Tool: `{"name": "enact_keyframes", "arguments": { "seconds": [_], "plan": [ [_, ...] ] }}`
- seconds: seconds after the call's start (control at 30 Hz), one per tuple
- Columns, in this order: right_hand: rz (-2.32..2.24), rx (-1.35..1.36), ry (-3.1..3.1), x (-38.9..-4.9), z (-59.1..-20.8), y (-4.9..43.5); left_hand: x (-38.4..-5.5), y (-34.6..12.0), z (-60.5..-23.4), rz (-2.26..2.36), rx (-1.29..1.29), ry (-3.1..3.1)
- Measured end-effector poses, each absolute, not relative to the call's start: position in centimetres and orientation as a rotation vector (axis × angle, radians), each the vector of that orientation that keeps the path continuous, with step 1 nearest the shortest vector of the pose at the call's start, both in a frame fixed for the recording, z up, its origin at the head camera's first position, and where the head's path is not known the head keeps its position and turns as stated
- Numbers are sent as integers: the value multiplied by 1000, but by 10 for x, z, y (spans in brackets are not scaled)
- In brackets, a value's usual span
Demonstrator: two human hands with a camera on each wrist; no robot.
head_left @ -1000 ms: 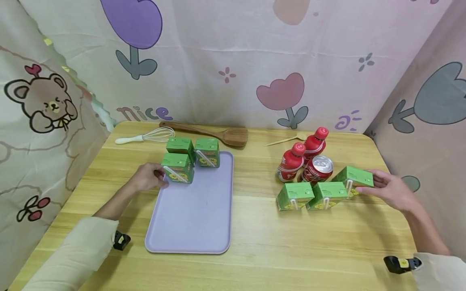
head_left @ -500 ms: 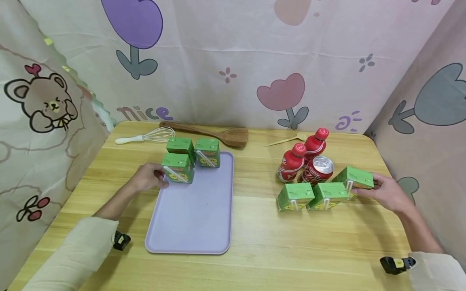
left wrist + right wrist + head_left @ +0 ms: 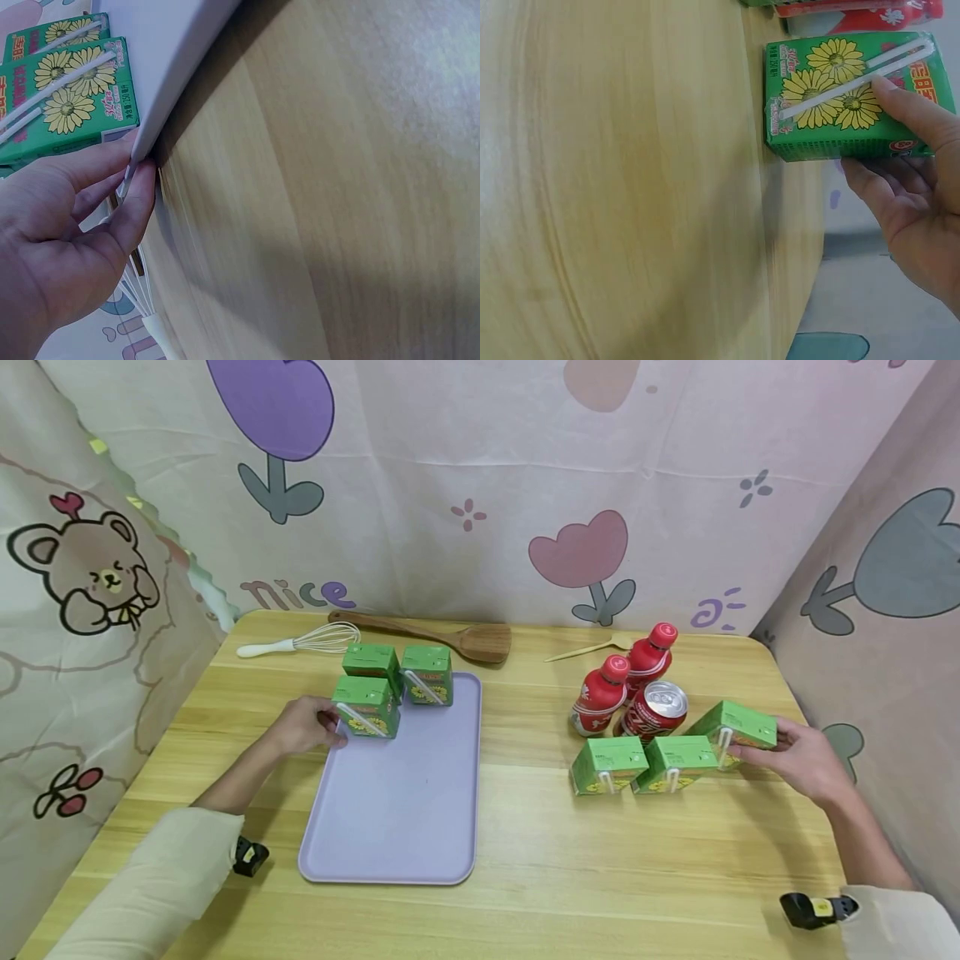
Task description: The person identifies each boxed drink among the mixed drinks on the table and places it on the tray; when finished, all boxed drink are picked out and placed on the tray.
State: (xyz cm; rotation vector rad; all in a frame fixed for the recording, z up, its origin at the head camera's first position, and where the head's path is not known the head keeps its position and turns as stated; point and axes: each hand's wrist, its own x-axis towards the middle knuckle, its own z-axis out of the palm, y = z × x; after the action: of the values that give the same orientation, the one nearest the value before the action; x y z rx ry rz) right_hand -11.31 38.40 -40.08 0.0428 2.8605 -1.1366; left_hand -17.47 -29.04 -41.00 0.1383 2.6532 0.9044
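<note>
My left hand (image 3: 306, 724) pinches the left rim of a lavender tray (image 3: 405, 810); in the left wrist view the thumb and fingers (image 3: 112, 161) clasp that edge. Right beside it, a green drink carton (image 3: 366, 714) with yellow flowers and a straw stands on the tray, alongside two more cartons (image 3: 429, 681). Over on the right, my right hand (image 3: 810, 762) grips another green drink carton (image 3: 735, 727). In the right wrist view the thumb lies across the flowered face of this carton (image 3: 832, 90), the other fingers on its opposite sides, partly hidden.
Two matching cartons (image 3: 609, 764) stand left of the gripped one. Behind them are a red can (image 3: 654, 710) and two red bottles (image 3: 598, 697). A whisk (image 3: 303, 641), a wooden spatula (image 3: 480, 642) and a small yellow spoon (image 3: 592, 648) lie along the back. Fabric walls (image 3: 450, 552) border the table.
My right hand has shifted its hold on the carton, and that carton has moved slightly to the right and turned a little. The left hand and tray look unchanged.
</note>
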Motion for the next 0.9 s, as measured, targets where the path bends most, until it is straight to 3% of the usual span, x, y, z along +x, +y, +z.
{"name": "enact_keyframes", "arguments": {
  "seconds": [0.4,0.9],
  "plan": [
    [-1293,67,2869,-104,-375,394,-174,-290,-410,913,139,2653],
    [-1191,139,3021,-96,-293,353,-175,-291,-411,901,137,2653]
  ]
}}
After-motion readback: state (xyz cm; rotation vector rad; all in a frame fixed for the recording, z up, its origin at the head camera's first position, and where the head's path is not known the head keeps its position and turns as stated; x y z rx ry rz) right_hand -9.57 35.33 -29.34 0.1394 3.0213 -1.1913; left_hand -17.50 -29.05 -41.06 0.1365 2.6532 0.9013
